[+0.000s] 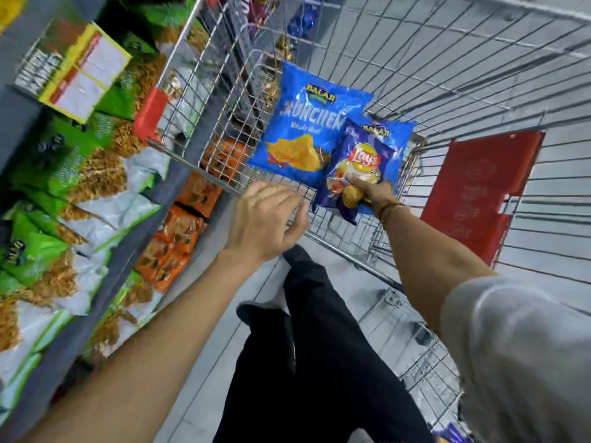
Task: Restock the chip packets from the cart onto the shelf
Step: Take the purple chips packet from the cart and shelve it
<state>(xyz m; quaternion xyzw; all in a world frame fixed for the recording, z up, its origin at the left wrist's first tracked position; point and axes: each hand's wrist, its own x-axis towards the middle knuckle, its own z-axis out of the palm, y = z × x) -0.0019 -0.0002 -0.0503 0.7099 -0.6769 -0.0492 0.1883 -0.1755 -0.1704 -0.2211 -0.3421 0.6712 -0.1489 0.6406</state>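
"Lay's" on the dark blue packet (355,177), "BALAJI" on the blue packet (303,129).

Setting: retail shop, snack aisle of a grocery store. Evidence:
- Wire cart (447,75), chrome mesh, with red corner bumper (150,115) and red seat flap (479,193).
- Shelf (105,298) runs along the left side, grey edge, stocked in tiers with many identical packs: green packs (41,251) on the upper tier, orange packs (179,238) below.
- Yellow price card (86,75) hangs off the shelf front near the top left corner; print blurred.
- Branded goods in the cart: blue bag (303,129) marked "Balaji", Lays bag (358,174).
- Pale tiled floor (415,327) under the cart. More packs show beyond the cart's far end, blurred.
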